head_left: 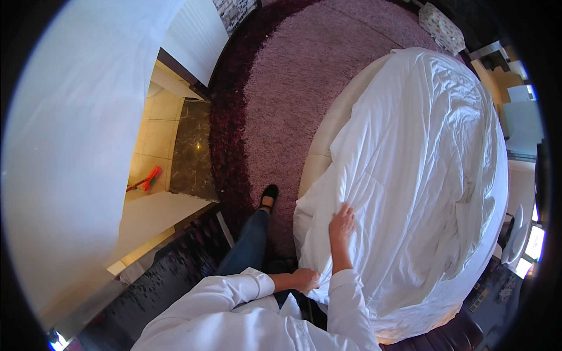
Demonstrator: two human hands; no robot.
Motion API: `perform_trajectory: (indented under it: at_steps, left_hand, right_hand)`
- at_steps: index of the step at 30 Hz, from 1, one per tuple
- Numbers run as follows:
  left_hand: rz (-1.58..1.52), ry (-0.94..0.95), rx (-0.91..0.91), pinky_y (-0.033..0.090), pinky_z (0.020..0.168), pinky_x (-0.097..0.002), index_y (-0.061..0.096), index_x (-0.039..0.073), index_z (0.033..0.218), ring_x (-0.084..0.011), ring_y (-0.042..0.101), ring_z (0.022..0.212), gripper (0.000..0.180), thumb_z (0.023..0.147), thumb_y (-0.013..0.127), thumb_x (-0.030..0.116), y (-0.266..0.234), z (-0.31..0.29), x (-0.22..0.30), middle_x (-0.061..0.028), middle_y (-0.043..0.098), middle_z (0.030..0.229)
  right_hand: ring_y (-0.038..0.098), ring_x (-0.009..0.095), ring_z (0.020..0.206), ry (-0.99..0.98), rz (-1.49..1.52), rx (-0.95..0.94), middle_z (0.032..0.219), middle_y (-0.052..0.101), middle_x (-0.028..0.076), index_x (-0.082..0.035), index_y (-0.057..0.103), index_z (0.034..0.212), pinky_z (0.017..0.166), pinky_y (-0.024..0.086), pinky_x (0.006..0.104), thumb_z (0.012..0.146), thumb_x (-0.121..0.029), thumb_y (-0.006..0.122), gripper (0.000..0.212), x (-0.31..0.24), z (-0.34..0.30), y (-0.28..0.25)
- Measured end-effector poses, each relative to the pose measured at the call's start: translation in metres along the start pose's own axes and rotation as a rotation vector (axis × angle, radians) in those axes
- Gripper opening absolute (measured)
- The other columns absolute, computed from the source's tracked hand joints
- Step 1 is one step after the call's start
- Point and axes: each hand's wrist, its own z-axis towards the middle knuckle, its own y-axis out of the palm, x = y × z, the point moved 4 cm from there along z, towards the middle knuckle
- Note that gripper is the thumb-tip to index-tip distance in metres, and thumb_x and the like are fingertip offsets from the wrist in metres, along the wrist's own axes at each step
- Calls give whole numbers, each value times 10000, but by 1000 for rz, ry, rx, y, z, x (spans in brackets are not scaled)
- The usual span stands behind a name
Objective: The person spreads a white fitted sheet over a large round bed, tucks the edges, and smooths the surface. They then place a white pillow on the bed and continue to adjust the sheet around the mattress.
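A large white bed sheet (pixel 404 175) lies over a bed, rumpled into long folds, with deeper creases toward the far right. The cream side of the mattress (pixel 316 149) shows along its left edge. My left hand (pixel 305 281) is closed on the sheet's near left edge, close to my body. Farther forward, my right hand (pixel 342 221) pinches a fold of the same sheet near the bed's left side. Parts of the fingers of both hands are hidden.
Purple carpet (pixel 304 76) with a dark border runs left of the bed, where my foot (pixel 269 196) stands. An open doorway at left shows a tiled floor (pixel 158 128) and a red brush-like tool (pixel 151 177). A patterned box-like piece (pixel 442 28) stands beyond the bed.
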Motion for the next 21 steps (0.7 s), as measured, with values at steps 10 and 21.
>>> perform_trajectory:
  at_steps: [10,21]
  left_hand:
    - [-516,-37,-112,504,483,-310,617,53,820,-185,611,535,268,805,606,321,-96,15,-74,-86,638,670]
    - [-556,-49,276,486,545,-283,545,46,828,-124,598,617,178,788,659,176,-257,25,-86,-52,620,704]
  right_hand:
    - [597,384,771,-107,41,-63,822,614,167,-60,527,828,628,452,501,872,-218,527,164,-3,-9,27]
    - [607,356,836,-16,72,-243,851,636,163,-65,557,891,695,463,468,879,-258,512,199,-10,-12,23]
